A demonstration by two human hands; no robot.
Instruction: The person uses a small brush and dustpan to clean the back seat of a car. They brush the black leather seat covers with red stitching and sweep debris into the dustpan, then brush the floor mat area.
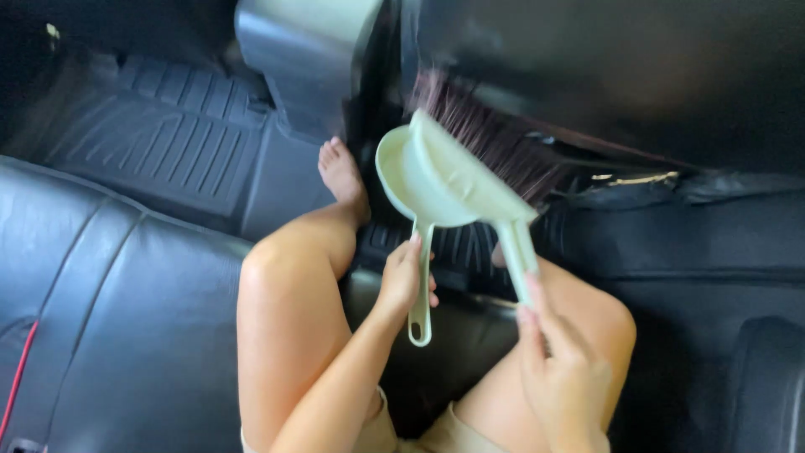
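My left hand (402, 281) grips the handle of a pale green dustpan (423, 180), held up in front of my knees. My right hand (563, 376) holds the pale green handle of a hand brush (495, 155); its dark reddish bristles rest against the dustpan and point up toward the back of a car seat. My bare legs and one foot (342, 172) show below, on the car floor.
A black leather rear seat (117, 294) fills the left side. A ribbed rubber floor mat (168, 138) lies ahead on the left. A grey centre console (302, 59) rises at top. The dark front seat back (629, 75) spans the upper right. A red cable (17, 377) runs along the left edge.
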